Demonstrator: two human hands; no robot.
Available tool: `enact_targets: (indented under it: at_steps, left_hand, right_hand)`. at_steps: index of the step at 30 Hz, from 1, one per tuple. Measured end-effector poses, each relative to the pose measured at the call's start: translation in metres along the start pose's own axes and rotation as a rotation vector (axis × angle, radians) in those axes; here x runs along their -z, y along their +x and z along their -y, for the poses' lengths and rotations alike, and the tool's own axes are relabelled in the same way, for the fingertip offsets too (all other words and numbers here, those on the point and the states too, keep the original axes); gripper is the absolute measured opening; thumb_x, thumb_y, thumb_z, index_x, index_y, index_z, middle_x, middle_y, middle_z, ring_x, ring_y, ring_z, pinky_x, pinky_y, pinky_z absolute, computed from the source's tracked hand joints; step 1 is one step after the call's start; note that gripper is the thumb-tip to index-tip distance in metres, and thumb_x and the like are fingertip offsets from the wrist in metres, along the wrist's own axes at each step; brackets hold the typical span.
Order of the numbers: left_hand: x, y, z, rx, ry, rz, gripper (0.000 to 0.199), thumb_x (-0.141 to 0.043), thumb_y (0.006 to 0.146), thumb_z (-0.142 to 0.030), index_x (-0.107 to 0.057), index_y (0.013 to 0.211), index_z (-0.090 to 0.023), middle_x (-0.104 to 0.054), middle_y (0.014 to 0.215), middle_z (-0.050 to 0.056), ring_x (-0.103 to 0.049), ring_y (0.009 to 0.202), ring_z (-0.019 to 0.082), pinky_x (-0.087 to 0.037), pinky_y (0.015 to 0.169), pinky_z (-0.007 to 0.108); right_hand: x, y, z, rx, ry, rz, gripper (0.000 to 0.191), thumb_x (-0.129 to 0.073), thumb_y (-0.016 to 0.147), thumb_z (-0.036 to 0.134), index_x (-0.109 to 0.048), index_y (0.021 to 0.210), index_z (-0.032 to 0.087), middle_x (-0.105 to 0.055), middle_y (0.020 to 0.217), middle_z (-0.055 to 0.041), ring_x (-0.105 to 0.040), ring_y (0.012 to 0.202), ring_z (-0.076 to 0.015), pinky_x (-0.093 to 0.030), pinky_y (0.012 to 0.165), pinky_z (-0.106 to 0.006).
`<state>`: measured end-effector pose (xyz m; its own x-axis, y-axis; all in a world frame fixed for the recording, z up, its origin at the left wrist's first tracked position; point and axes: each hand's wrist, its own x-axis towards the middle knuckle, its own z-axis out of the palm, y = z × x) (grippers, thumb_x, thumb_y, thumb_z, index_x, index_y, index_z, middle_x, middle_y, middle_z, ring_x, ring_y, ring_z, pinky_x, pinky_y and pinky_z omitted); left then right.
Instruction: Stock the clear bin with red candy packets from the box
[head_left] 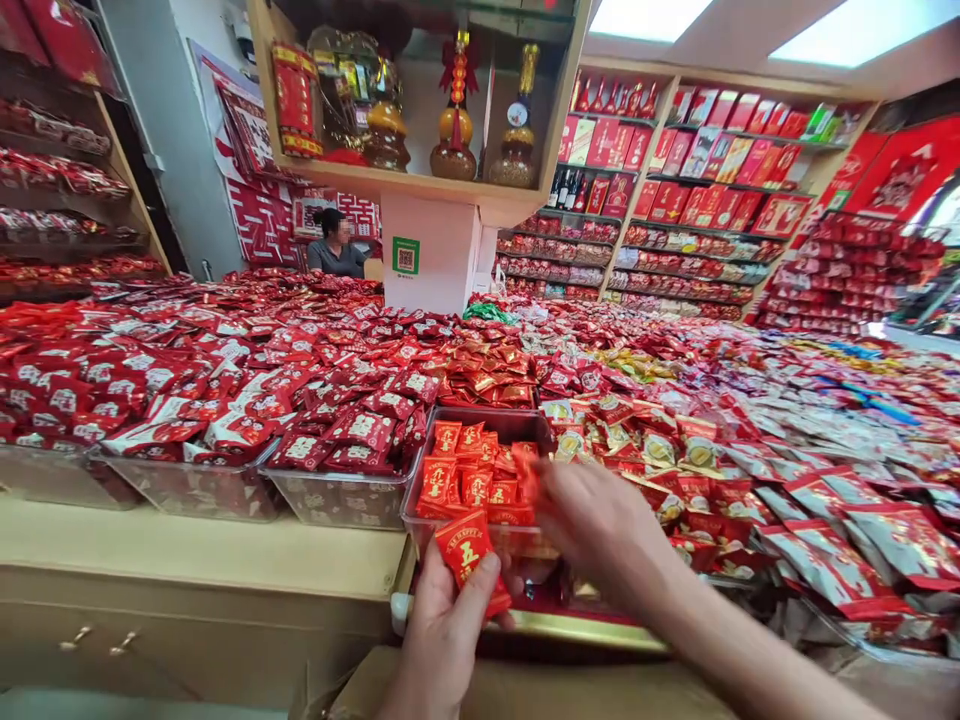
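Observation:
My left hand [444,625] is closed around a red candy packet [465,548] with gold lettering, thumb across its front. Whether more packets lie beneath it in the palm, I cannot tell. Just in front is a clear plastic bin [414,490] partly filled with small red-orange candy packets [476,487] of similar look. Over the right side of this bin, my right hand [600,515] is blurred by motion. Its fingers are closed on a red packet [527,468], also smeared.
Bins of dark red packets [367,425] stand to the left, and piles of red and white packets [847,540] to the right. A display cabinet [420,185] with bottles hangs above. Behind the counter is a person [337,255]. A cardboard box [525,685] sits below.

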<state>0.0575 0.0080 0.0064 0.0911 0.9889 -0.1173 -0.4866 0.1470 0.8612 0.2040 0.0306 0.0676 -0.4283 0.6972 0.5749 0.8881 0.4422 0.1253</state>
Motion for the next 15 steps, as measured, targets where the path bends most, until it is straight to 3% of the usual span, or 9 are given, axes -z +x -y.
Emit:
enact_targets:
  at_steps: [2,7,11,15]
  left_hand:
    - [0.000,0.000,-0.002,-0.003,0.022,-0.007,0.029,-0.064,0.069,-0.027,-0.051,0.093,-0.018,-0.066,0.074,0.001,-0.064,0.064,0.017,-0.046,0.046,0.021]
    - [0.002,0.005,0.003,-0.011,0.034,-0.060,0.032,-0.067,0.064,-0.026,-0.050,0.089,-0.016,-0.066,0.069,0.002,-0.062,0.056,0.016,-0.043,0.040,0.019]
    - [0.004,0.007,0.007,-0.029,0.051,-0.038,0.028,-0.067,0.064,-0.029,-0.052,0.085,-0.016,-0.064,0.066,0.002,-0.061,0.056,0.015,-0.042,0.040,0.019]
    - [0.006,0.005,0.008,-0.021,0.070,-0.016,0.027,-0.066,0.065,-0.029,-0.054,0.085,-0.016,-0.064,0.069,0.003,-0.061,0.058,0.015,-0.042,0.041,0.019]
  right_hand:
    - [-0.011,0.033,-0.010,-0.056,-0.147,0.289,0.012,-0.042,0.079,0.011,-0.053,0.081,0.014,-0.064,0.077,-0.0091,-0.060,0.071,-0.0221,-0.045,0.059,-0.031]
    - [-0.061,0.086,-0.024,0.032,-0.183,0.508,0.013,-0.046,0.081,0.010,-0.058,0.086,0.012,-0.064,0.081,-0.0073,-0.062,0.073,-0.0184,-0.048,0.061,-0.029]
    - [-0.093,0.092,-0.027,0.014,-0.210,0.615,0.017,-0.047,0.086,0.022,-0.057,0.094,0.011,-0.062,0.089,-0.0054,-0.060,0.079,-0.0157,-0.050,0.068,-0.033]
    - [-0.103,0.087,-0.027,0.018,-0.185,0.705,0.018,-0.048,0.086,0.024,-0.057,0.096,0.011,-0.061,0.095,-0.0060,-0.059,0.081,-0.0155,-0.050,0.070,-0.033]
